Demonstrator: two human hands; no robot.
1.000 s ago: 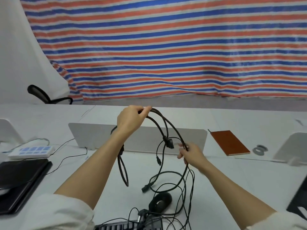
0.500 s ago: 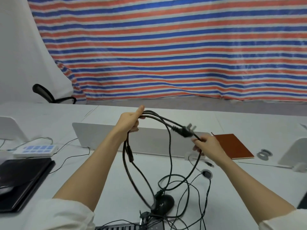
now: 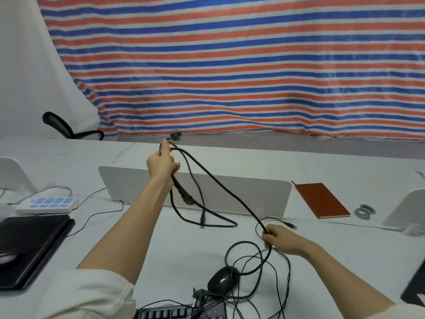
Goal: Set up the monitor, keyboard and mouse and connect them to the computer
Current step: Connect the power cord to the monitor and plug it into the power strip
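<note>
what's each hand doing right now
Left hand: gripping a bunch of black cable, raised.
Right hand: gripping the same cable lower down.

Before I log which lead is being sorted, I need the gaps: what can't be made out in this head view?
- Keyboard: cut off by the bottom edge.
- Connector above the left hand: blurred, type unreadable.
- Thick cable inside the right hand: fingers hide it.
- Dark flat object: cut off by the right edge; unidentifiable.
- Mouse lead: lost in tangled wires.
</note>
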